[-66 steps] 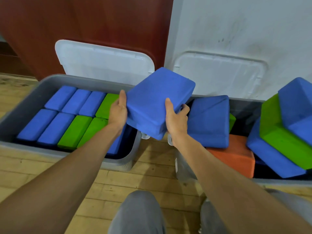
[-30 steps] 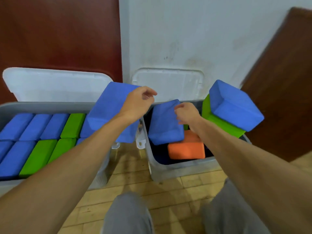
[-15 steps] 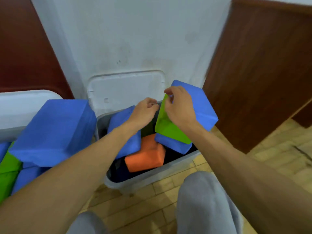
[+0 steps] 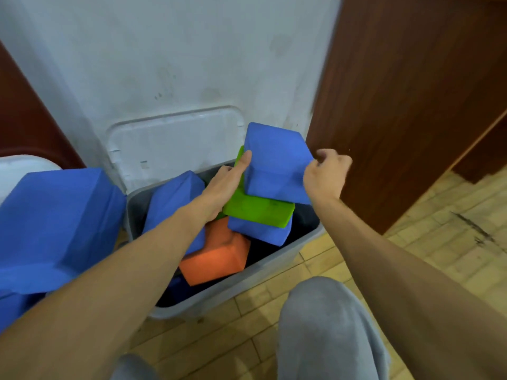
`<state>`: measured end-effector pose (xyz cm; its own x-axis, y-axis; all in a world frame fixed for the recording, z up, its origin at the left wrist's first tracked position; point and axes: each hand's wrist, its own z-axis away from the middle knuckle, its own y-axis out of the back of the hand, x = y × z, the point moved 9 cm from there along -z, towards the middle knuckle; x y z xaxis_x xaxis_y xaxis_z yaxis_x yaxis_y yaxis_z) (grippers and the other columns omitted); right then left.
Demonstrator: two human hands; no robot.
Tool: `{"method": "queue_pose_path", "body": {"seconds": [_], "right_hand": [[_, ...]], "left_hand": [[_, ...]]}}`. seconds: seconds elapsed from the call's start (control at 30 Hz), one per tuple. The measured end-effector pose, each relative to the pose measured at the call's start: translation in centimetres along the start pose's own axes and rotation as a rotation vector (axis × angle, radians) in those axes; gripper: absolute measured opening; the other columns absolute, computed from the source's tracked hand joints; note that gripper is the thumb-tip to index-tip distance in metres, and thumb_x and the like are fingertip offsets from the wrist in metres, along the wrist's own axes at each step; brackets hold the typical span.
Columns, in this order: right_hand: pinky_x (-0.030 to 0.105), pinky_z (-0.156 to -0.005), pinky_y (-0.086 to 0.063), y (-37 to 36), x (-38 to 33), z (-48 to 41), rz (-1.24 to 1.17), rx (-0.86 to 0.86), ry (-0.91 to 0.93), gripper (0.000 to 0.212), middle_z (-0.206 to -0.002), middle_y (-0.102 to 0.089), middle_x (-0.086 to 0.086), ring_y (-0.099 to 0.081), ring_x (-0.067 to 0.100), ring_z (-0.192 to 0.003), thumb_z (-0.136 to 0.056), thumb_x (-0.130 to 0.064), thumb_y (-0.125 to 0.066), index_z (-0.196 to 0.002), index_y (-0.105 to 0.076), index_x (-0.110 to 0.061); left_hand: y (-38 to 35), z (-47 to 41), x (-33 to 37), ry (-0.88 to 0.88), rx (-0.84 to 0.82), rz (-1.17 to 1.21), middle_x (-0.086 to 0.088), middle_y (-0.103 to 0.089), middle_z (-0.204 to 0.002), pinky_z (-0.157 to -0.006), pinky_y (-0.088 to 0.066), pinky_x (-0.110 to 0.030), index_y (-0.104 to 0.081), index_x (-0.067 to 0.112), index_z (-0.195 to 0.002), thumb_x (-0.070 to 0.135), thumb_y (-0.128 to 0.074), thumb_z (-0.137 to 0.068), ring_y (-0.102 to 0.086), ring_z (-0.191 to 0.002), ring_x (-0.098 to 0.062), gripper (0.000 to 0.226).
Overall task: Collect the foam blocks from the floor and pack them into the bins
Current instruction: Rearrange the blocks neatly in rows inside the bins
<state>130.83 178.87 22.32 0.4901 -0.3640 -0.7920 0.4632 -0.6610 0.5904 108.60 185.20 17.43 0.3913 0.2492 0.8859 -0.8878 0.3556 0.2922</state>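
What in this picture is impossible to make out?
Head view only:
- Floor of the gray bin: dark, covered by blocks.
- Anything under the orange block: hidden by the left forearm.
- What lies under the big blue block: cut off by the left edge.
- Left hand palm: turned against the top blue block.

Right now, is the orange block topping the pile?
No, a blue block tops it; the orange block lies lower in the bin.
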Motion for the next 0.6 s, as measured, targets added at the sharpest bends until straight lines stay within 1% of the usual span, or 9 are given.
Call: {"method": "queue_pose_path", "body": {"seconds": [0.07, 0.1, 0.17, 0.2, 0.27, 0.37, 0.43, 0.5, 0.6], "right_hand": [[0.031, -0.093, -0.042, 0.4, 2.7, -0.4, -0.218, 0.001, -0.236, 0.037, -0.137, -0.032, 0.014, -0.053, 0.031, -0.097, -0.093, -0.010, -0.048, -0.130, -0.051, -0.005], [0.033, -0.091, -0.044, 0.1, 3.8, -0.4, -0.298, -0.023, -0.327, 0.034, -0.131, -0.038, 0.013, -0.049, 0.030, -0.092, -0.090, -0.015, -0.052, -0.123, -0.055, -0.005], [0.037, -0.081, -0.042, -1.0, 4.4, 0.4, -0.422, -0.120, -0.447, 0.022, -0.099, -0.050, 0.007, -0.045, 0.029, -0.086, -0.081, -0.029, -0.059, -0.094, -0.057, -0.011], [0.037, -0.077, -0.041, -2.0, 4.5, 1.5, -0.509, -0.211, -0.532, 0.023, -0.090, -0.052, 0.002, -0.050, 0.027, -0.083, -0.084, -0.036, -0.061, -0.089, -0.053, -0.015], [0.039, -0.073, -0.042, -4.5, 4.4, 3.7, -0.679, -0.416, -0.692, 0.028, -0.099, -0.060, -0.002, -0.058, 0.023, -0.089, -0.091, -0.052, -0.051, -0.097, -0.052, -0.025], [0.049, -0.075, -0.045, -6.4, 4.2, 4.2, -0.717, -0.548, -0.696, 0.049, -0.132, -0.055, 0.001, -0.056, 0.033, -0.116, -0.087, -0.069, -0.041, -0.116, -0.050, -0.030], [0.045, -0.073, -0.050, -7.6, 3.4, 4.4, -0.749, -0.594, -0.665, 0.061, -0.126, -0.062, 0.001, -0.062, 0.029, -0.106, -0.084, -0.074, -0.041, -0.121, -0.057, -0.028], [0.047, -0.086, -0.053, -8.6, 2.8, 4.9, -0.746, -0.581, -0.638, 0.072, -0.121, -0.066, 0.002, -0.064, 0.025, -0.104, -0.069, -0.080, -0.048, -0.121, -0.061, -0.032], [0.046, -0.101, -0.047, -9.7, 2.6, 5.2, -0.729, -0.541, -0.569, 0.082, -0.126, -0.063, 0.000, -0.061, 0.024, -0.112, -0.060, -0.080, -0.048, -0.127, -0.058, -0.032]], "left_hand": [[-0.1, -0.3, -0.1, 0.008, -0.013, -0.002, 0.012, -0.056, -0.120, -0.064, -0.040, -0.032, -0.051, 0.030, -0.129, 0.087, -0.049, -0.062, -0.055, -0.092, -0.011, 0.088], [-0.3, -0.6, -0.2, 0.004, -0.019, -0.005, 0.012, -0.058, -0.120, -0.067, -0.043, -0.032, -0.054, 0.029, -0.127, 0.086, -0.051, -0.061, -0.057, -0.095, -0.012, 0.087], [-0.7, -1.1, 0.0, -0.013, -0.012, -0.001, 0.009, -0.059, -0.125, -0.086, -0.047, -0.035, -0.055, 0.026, -0.129, 0.086, -0.047, -0.056, -0.058, -0.106, -0.015, 0.094], [-0.6, -1.1, 0.1, -0.014, 0.004, 0.015, 0.007, -0.058, -0.126, -0.094, -0.044, -0.036, -0.054, 0.023, -0.131, 0.083, -0.044, -0.055, -0.057, -0.109, -0.017, 0.097], [-0.7, -1.0, 0.3, -0.012, 0.027, 0.048, 0.004, -0.060, -0.121, -0.099, -0.043, -0.037, -0.056, 0.020, -0.128, 0.074, -0.038, -0.059, -0.057, -0.107, -0.018, 0.089], [-0.6, -1.0, 0.2, -0.021, 0.013, 0.109, 0.005, -0.061, -0.126, -0.105, -0.041, -0.040, -0.058, 0.024, -0.127, 0.074, -0.040, -0.071, -0.057, -0.111, -0.017, 0.077], [-0.5, -0.8, 0.1, -0.003, 0.004, 0.185, 0.015, -0.049, -0.135, -0.109, -0.036, -0.039, -0.047, 0.027, -0.139, 0.080, -0.045, -0.073, -0.049, -0.122, -0.013, 0.085], [0.1, -0.9, 0.0, 0.033, 0.022, 0.241, 0.017, -0.043, -0.132, -0.100, -0.037, -0.039, -0.036, 0.027, -0.142, 0.082, -0.049, -0.070, -0.045, -0.119, -0.015, 0.092], [1.5, -0.8, -0.4, 0.036, 0.058, 0.246, 0.013, -0.046, -0.126, -0.092, -0.039, -0.042, -0.039, 0.028, -0.138, 0.071, -0.054, -0.079, -0.047, -0.111, -0.018, 0.075]]}}
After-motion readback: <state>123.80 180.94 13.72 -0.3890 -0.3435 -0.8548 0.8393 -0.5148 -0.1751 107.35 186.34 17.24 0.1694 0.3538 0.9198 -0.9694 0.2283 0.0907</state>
